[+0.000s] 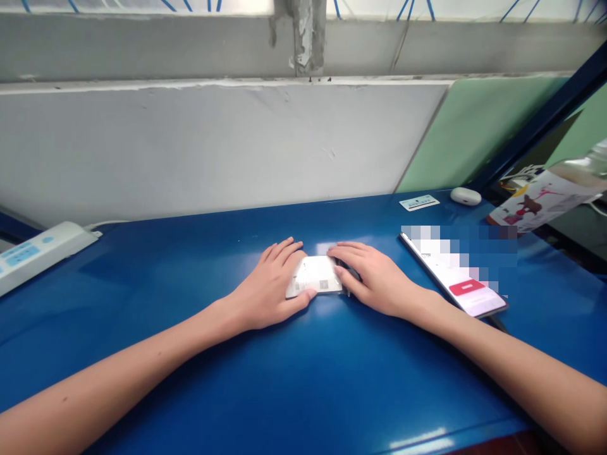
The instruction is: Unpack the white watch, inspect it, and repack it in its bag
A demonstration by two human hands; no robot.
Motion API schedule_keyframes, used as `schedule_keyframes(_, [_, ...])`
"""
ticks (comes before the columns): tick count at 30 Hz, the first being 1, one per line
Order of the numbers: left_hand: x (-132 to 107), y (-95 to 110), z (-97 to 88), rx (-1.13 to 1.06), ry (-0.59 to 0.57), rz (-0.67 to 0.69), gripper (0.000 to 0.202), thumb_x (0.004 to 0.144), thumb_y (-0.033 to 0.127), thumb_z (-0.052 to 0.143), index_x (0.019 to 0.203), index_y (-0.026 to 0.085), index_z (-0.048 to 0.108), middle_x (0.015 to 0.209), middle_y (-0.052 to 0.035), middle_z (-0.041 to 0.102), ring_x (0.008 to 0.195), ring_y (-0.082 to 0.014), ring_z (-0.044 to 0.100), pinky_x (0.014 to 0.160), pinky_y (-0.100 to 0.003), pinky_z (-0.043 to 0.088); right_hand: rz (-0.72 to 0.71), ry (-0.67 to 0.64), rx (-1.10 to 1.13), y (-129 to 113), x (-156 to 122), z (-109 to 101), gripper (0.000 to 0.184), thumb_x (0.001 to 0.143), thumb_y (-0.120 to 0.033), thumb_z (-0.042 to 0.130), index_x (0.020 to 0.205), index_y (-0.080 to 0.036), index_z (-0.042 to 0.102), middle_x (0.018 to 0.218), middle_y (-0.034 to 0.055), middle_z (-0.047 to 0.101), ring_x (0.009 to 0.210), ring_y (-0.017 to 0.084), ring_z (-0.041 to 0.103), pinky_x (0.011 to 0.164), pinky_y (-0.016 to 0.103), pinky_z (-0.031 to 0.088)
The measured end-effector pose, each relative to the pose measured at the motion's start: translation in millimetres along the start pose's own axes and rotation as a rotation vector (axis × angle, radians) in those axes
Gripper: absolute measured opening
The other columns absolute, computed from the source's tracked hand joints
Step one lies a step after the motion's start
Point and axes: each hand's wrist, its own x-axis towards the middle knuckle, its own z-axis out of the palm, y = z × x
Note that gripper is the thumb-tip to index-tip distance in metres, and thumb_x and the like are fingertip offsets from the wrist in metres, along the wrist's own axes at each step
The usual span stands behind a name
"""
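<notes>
A small flat white package [315,273] lies on the blue tabletop in front of me. It looks wrapped in clear plastic, with a small square printed code near its front edge. My left hand [271,287] grips its left end, thumb along the front edge and fingers reaching over the back. Around the right end curl the fingers and thumb of my right hand [372,278], where a dark edge shows beneath. Both palms rest low, close to the table, and the ends of the package are hidden under the hands.
To the right lies a phone [467,291], its screen partly pixelated. Behind it are a small card [420,202] and a white earbud case [465,196]. A labelled bottle [545,199] leans at far right. On the left, a power strip [45,253] lies near the wall [203,151].
</notes>
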Motion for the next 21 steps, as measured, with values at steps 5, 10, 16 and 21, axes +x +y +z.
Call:
schedule_keyframes(5, [1.6, 1.4, -1.4, 0.025, -0.022, 0.001, 0.054, 0.093, 0.051, 0.048, 0.129, 0.010, 0.049, 0.149, -0.0269, 0.045, 0.144, -0.0413, 0.034, 0.114, -0.063, 0.028, 0.064, -0.031, -0.020, -2.6, -1.0, 2.9, 0.045, 0.100, -0.026, 0.036, 0.138, -0.012, 0.056, 0.137, 0.0173, 0.062, 0.131, 0.031, 0.055, 0.106, 0.050, 0.048])
schedule_keyframes(10, [1.1, 1.8, -1.0, 0.031, -0.024, 0.006, 0.054, 0.095, 0.051, 0.047, 0.129, 0.009, 0.048, 0.148, -0.0276, 0.045, 0.144, -0.0410, 0.034, 0.115, -0.062, 0.027, 0.077, -0.086, -0.021, -2.8, -0.8, 4.0, 0.048, 0.097, -0.018, 0.038, 0.142, -0.009, 0.051, 0.141, 0.0202, 0.058, 0.136, 0.032, 0.051, 0.107, 0.050, 0.047])
schedule_keyframes(16, [0.9, 1.1, -1.1, 0.033, -0.043, 0.004, 0.055, 0.096, 0.052, 0.044, 0.130, 0.008, 0.048, 0.150, -0.0270, 0.043, 0.145, -0.0394, 0.032, 0.117, -0.060, 0.025, 0.058, -0.080, 0.054, -0.8, 0.3, 3.5, 0.047, 0.093, -0.009, 0.039, 0.137, -0.010, 0.056, 0.140, 0.0193, 0.060, 0.136, 0.032, 0.051, 0.106, 0.051, 0.048])
schedule_keyframes(21, [0.5, 1.2, -2.3, 0.030, -0.064, 0.001, 0.054, 0.096, 0.049, 0.044, 0.132, 0.009, 0.047, 0.152, -0.0257, 0.041, 0.146, -0.0379, 0.030, 0.117, -0.061, 0.024, 0.076, -0.071, 0.173, 6.7, 1.1, 0.7, 0.043, 0.096, -0.011, 0.038, 0.133, -0.013, 0.061, 0.134, 0.0135, 0.065, 0.136, 0.030, 0.050, 0.106, 0.047, 0.049])
